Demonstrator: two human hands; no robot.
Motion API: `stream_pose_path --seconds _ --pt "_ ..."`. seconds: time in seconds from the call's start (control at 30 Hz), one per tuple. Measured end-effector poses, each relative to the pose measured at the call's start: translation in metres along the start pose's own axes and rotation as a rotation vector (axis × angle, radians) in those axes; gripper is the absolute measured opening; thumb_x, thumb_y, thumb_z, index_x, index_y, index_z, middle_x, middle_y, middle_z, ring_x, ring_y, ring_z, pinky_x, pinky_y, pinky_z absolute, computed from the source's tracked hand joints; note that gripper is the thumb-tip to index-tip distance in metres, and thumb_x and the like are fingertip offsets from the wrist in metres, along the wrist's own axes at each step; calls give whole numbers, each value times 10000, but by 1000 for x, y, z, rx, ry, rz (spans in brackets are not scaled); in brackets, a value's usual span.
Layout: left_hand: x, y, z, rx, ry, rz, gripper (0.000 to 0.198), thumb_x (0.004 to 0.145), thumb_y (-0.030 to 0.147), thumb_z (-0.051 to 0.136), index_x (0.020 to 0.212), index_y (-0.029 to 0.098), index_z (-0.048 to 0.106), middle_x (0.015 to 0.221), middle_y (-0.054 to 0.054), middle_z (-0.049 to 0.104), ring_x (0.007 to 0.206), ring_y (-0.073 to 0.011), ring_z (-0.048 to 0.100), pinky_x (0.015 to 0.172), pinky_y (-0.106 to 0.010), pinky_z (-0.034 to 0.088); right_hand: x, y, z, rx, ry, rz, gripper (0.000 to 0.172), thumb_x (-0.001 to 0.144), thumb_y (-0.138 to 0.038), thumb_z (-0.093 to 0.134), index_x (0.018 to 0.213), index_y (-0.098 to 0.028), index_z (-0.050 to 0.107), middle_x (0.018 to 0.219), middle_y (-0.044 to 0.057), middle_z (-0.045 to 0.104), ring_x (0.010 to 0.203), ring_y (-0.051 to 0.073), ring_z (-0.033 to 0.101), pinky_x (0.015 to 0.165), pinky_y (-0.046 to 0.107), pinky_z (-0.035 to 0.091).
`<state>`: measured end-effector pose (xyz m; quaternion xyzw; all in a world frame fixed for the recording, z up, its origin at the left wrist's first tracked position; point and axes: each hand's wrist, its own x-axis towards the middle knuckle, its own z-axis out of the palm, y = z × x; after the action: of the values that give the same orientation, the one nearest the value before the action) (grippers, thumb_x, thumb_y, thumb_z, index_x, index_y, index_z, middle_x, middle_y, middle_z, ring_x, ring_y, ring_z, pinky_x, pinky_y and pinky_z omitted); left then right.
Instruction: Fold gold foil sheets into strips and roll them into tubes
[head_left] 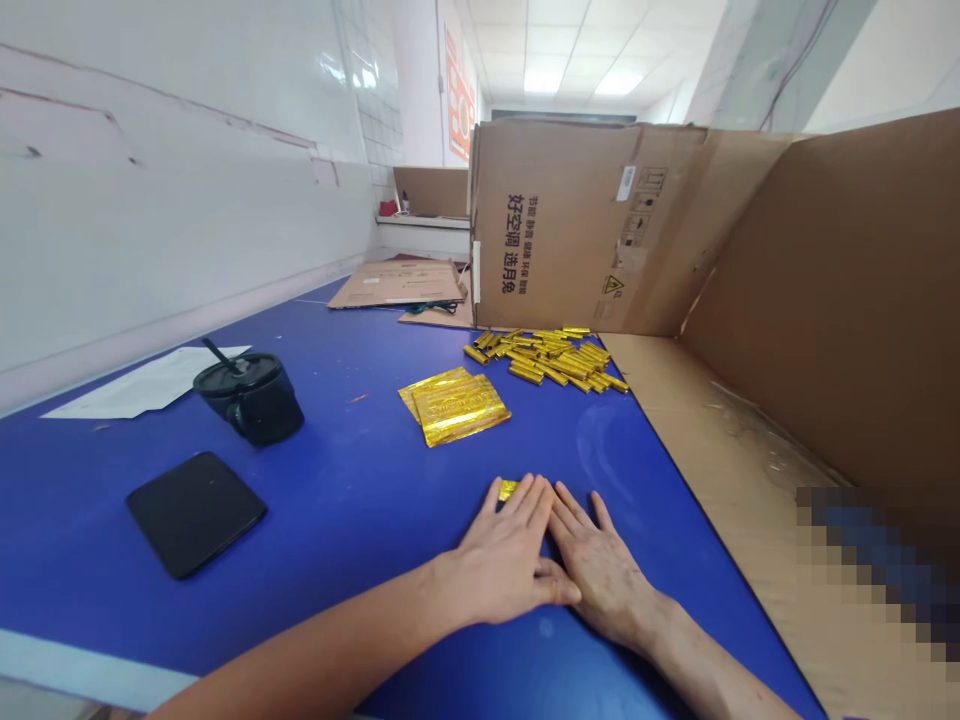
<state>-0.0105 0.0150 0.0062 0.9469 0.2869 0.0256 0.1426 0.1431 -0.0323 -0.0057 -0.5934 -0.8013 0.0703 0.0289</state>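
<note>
My left hand (504, 552) lies flat on the blue table (352, 480), its fingertips pressing on a small gold foil roll (508, 490), which shows only in part. Beside it, my right hand (600, 568) rests flat with fingers spread, touching only the table and the left thumb. Ahead of both hands lies a stack of gold foil sheets (457, 405). Farther on, several gold foil rolls form a loose pile (547, 358).
A black lidded cup with a straw (251, 400) and a black flat tablet (196, 514) stand left, near white paper (142, 388). Upright cardboard (570, 225) walls the far end, with flattened cardboard (397, 284) beyond the table. More cardboard (720, 430) lines the right.
</note>
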Motion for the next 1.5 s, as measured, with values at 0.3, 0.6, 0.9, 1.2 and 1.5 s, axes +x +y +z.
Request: stream_pose_path --seconds 0.3,0.6,0.9,1.2,1.5 --pt "-12 -23 6 43 -22 13 810 745 660 246 1341 150 43 1399 -95 58 1278 -236 25 1014 -454 37 -1 0 1 8 28 17 647 817 -522 271 1331 -136 194 1389 91 143 1268 255 102 984 548 91" --pt "-23 -31 0 44 -2 -14 789 739 672 232 1330 156 145 1390 -92 131 1276 -246 69 1002 -483 61 -3 12 -4 -24 15 42 616 817 -555 224 1317 -195 245 1385 72 187 1262 257 133 970 570 108" --pt "-20 -32 8 14 37 -13 823 715 695 244 1336 171 107 1390 -97 144 1274 -262 69 988 -516 51 15 -5 -22 -38 0 75 666 823 -552 183 1322 -113 224 1374 104 200 1264 231 132 998 508 118" --pt "-21 -32 8 -6 32 -12 824 715 690 260 1337 178 90 1394 -93 122 1276 -258 57 986 -525 36 6 0 -7 -9 -32 -13 658 816 -561 213 1327 -146 207 1383 101 158 1261 243 149 988 536 109" --pt "-24 -35 4 48 14 -50 756 739 640 315 1331 207 133 1395 -54 132 1274 -265 62 986 -528 48 3 5 -8 -10 12 2 597 824 -529 253 1315 -190 252 1379 71 208 1256 257 168 971 568 117"
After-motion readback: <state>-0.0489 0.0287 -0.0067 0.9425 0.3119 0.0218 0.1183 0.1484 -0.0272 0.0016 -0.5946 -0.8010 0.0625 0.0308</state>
